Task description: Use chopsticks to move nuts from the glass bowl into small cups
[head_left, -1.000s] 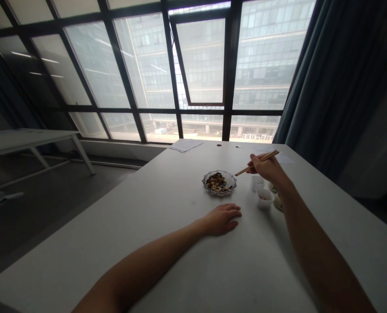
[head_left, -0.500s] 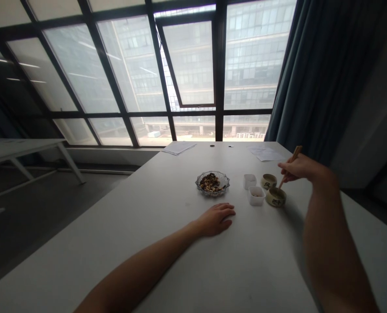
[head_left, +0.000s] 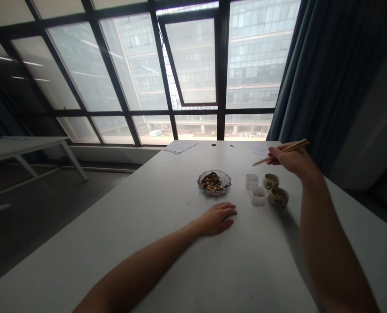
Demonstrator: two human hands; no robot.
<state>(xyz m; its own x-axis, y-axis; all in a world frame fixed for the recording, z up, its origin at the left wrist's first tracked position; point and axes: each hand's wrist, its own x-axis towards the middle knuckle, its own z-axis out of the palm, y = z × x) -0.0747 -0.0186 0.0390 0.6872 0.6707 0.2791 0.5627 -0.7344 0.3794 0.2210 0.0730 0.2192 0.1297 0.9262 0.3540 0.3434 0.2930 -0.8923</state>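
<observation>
My right hand [head_left: 289, 159] is raised above the table and closed on a pair of wooden chopsticks [head_left: 279, 152], whose tips point left over the small cups. Under it stand two round ceramic cups [head_left: 278, 196] and two white square cups [head_left: 257, 195]. A glass dish [head_left: 214, 182] of mixed nuts or beans sits left of them. My left hand [head_left: 217, 218] lies flat on the white table [head_left: 186, 261], fingers stretched, just in front of the dish and holding nothing.
Sheets of paper [head_left: 180, 146] lie at the table's far edge, more paper [head_left: 260, 150] at the far right. A large window fills the back; a dark curtain [head_left: 330, 78] hangs on the right. Another white table [head_left: 20, 145] stands to the left.
My right hand lifted the chopsticks out of the nearer round cup and swung their tips up and leftward. My left hand stayed put.
</observation>
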